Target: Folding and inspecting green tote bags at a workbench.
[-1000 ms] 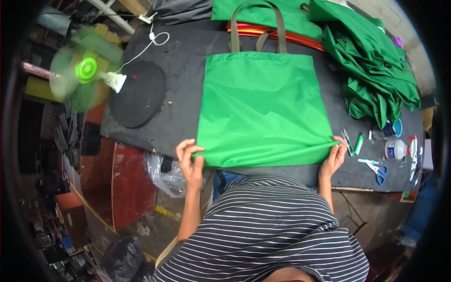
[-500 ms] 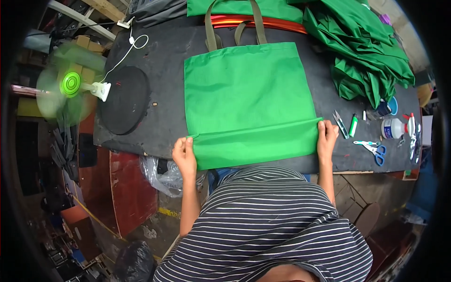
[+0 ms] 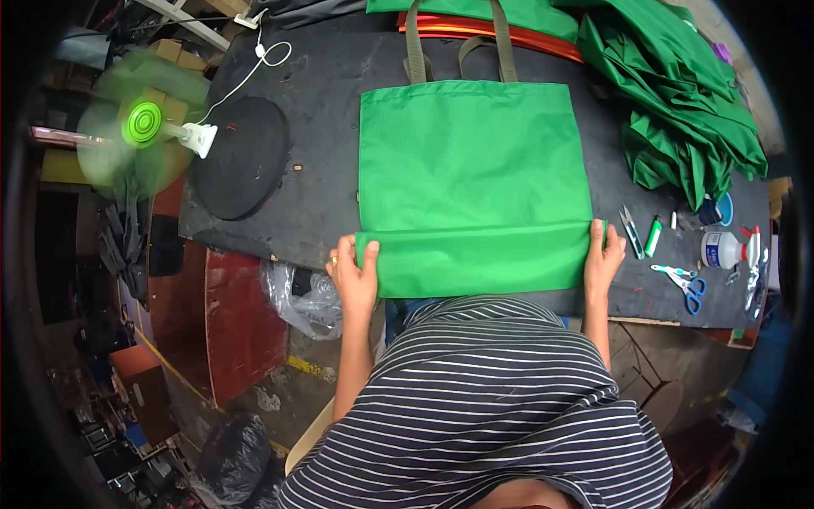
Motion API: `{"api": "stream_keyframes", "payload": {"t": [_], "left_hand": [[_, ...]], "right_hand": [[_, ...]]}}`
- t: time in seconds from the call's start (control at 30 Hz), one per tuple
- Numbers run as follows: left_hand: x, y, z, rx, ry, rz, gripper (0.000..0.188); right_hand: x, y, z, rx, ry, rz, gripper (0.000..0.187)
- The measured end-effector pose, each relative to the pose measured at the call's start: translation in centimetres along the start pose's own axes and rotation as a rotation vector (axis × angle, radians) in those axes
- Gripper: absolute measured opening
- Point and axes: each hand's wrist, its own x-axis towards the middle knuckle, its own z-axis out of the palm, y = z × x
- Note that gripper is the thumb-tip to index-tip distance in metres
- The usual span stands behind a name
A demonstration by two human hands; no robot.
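- Green bag [image 3: 475, 161]: flat on blk table [image 3: 326, 195], ctr; bottom folded up into a band [image 3: 479, 259]; handles [image 3: 414, 49] at 12 o'clock.
- L hand [image 3: 354, 267]: bag's 8 o'clock, thumb + fingers pinching fold's corner.
- R hand [image 3: 603, 256]: 4 o'clock, pinching opp. corner likewise.
- Scissors [image 3: 694, 291]: also approx. 4, farther out than R hand.
- Grn cloth pile [image 3: 682, 102]: 2 o'clock.
- Fan [image 3: 142, 124]: approx. 9 o'clock.

hands [image 3: 354, 273] pinch folded btm, grn bag [image 3: 475, 161] | flat on blk tbl [image 3: 326, 110] | blu-hndl scissors [image 3: 686, 285] R | fan [image 3: 142, 124] L
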Motion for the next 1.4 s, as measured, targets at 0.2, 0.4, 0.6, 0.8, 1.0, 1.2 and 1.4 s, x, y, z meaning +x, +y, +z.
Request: {"api": "stream_keyframes", "payload": {"t": [0.2,0.4,0.6,0.8,1.0,1.2,1.4], "left_hand": [[0.4,-2.2,1.0,0.03,0.093,0.231,0.024],[1.9,1.9,-2.8,-0.09,-0.223,-0.25,0.05],[-2.0,7.3,-0.1,0.101,-0.238,0.617,0.04],[-2.2,5.3,4.3,0.382,-0.478,0.625,0.066],[-1.8,5.3,4.0,0.456,-0.474,0.582,0.07],[-1.7,2.7,1.4,0.628,-0.271,0.397,0.081],[-1.5,1.7,2.0,0.446,-0.193,0.409,0.08]], "right_hand": [[0.2,0.1,1.2,-0.239,0.143,-0.228,0.032],[0.3,-0.6,-0.2,-0.269,-0.029,-0.111,0.029],[1.2,-1.8,0.5,-0.319,0.036,-0.128,0.028],[-0.6,-7.3,0.5,-0.279,0.064,-0.593,0.053],[-5.2,-8.7,3.9,-0.136,-0.701,-1.015,0.068],[-1.8,-6.0,0.4,-0.456,-0.614,-0.813,0.076],[-0.3,-3.4,-1.4,-0.49,-0.502,-0.665,0.074]]}}
